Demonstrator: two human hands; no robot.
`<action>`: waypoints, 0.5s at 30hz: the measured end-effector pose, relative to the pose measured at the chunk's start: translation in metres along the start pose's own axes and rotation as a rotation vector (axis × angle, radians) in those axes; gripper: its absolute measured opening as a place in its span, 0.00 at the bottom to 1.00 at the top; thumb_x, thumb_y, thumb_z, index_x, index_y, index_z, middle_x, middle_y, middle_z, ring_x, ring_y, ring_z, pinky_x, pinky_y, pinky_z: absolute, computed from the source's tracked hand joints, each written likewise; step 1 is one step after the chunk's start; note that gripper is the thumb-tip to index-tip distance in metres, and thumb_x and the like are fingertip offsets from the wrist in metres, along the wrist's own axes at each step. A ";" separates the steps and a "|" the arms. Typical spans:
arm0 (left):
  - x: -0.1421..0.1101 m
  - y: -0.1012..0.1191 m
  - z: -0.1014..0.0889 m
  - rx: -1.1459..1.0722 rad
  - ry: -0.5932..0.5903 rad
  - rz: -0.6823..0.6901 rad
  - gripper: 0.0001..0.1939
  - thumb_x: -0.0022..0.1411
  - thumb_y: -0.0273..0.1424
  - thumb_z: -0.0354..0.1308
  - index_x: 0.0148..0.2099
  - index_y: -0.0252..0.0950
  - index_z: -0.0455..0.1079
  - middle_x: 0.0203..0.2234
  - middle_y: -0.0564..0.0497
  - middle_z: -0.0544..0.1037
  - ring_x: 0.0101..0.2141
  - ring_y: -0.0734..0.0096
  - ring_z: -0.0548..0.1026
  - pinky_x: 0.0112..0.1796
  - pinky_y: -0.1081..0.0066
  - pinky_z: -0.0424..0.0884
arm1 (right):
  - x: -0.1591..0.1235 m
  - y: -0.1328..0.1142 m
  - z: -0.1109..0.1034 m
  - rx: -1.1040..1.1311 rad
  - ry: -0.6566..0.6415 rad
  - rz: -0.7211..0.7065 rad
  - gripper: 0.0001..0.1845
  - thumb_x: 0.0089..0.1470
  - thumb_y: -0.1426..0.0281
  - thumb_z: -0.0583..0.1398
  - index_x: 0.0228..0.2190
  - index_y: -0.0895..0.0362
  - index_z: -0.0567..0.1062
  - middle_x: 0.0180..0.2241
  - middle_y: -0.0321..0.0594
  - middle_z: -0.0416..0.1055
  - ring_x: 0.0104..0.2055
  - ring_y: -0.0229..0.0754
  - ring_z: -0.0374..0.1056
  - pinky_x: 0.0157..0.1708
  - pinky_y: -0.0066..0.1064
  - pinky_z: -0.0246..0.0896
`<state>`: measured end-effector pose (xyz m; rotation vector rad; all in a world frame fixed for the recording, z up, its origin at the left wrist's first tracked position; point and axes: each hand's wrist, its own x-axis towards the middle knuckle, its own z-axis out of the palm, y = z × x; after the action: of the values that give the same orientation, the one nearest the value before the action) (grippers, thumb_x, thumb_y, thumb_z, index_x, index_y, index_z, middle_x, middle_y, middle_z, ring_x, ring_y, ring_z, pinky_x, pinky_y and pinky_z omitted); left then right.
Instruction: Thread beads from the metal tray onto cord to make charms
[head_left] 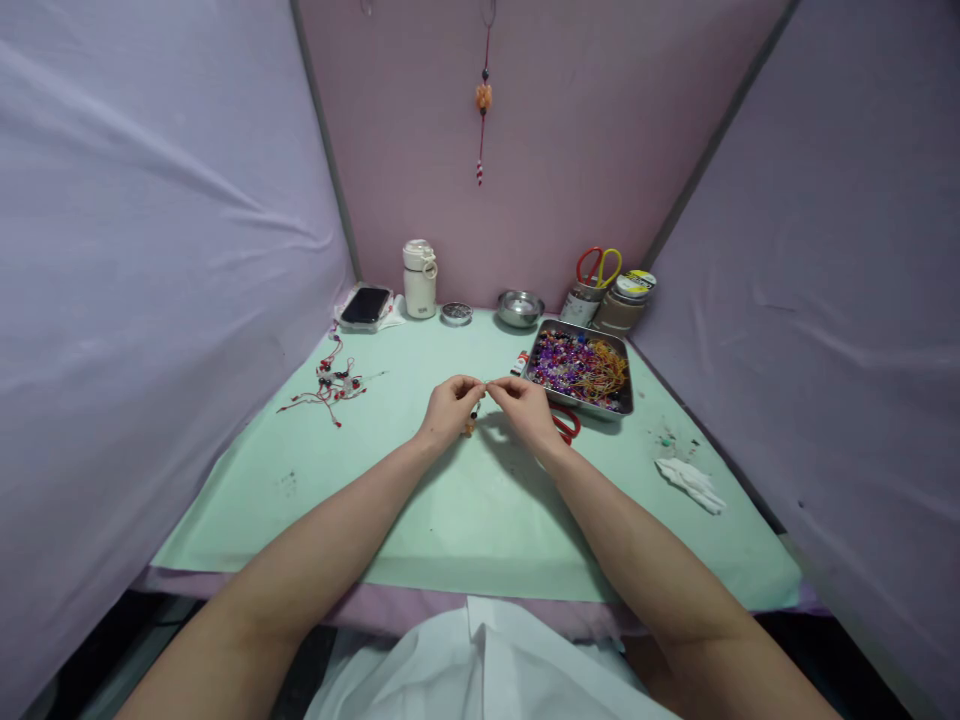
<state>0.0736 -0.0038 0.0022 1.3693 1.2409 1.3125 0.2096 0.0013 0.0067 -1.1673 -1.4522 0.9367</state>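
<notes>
Over the middle of the table, my left hand (451, 408) and my right hand (523, 402) meet, thumbs and forefingers pinched almost tip to tip. Just below the left fingertips hangs a small beaded charm (469, 426) with an orange piece and a dark bead, partly covered by that hand. Whatever sits between the right fingertips is too small to make out. Under my right wrist lies a pair of red-handled scissors (567, 424), its blades hidden. A metal tray (632, 400) heaped with coloured beads and cords stands right beside the right hand.
Finished-looking red-corded bead strings (337, 382) lie at left. Along the back stand a phone (366, 305), a white bottle (420, 282), a metal bowl (520, 309) and jars (624, 306), one holding scissors. A white cloth (690, 484) lies at right. A charm (484, 97) hangs behind.
</notes>
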 end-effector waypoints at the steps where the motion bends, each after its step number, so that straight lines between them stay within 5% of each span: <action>1: 0.000 0.000 0.000 0.003 0.005 -0.007 0.08 0.52 0.35 0.59 0.30 0.35 0.71 0.24 0.50 0.73 0.27 0.72 0.69 0.28 0.72 0.65 | 0.000 0.000 0.000 0.000 0.002 -0.005 0.12 0.44 0.63 0.59 0.25 0.58 0.77 0.27 0.40 0.74 0.31 0.41 0.66 0.33 0.31 0.59; 8: -0.001 0.000 0.003 -0.056 0.019 -0.100 0.07 0.50 0.34 0.59 0.29 0.35 0.70 0.23 0.50 0.72 0.25 0.72 0.69 0.25 0.73 0.64 | 0.002 0.003 -0.001 0.021 -0.006 0.011 0.09 0.42 0.64 0.60 0.23 0.58 0.75 0.24 0.37 0.71 0.28 0.38 0.63 0.32 0.30 0.58; 15: -0.001 0.001 0.002 -0.021 -0.005 -0.044 0.07 0.52 0.34 0.58 0.29 0.35 0.69 0.26 0.48 0.74 0.28 0.72 0.70 0.28 0.73 0.65 | 0.004 0.001 -0.004 0.018 -0.075 0.021 0.08 0.43 0.66 0.58 0.23 0.58 0.75 0.24 0.35 0.70 0.27 0.37 0.61 0.30 0.29 0.55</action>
<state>0.0759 -0.0052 0.0031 1.3223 1.2440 1.2872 0.2139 0.0053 0.0073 -1.1471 -1.4909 1.0149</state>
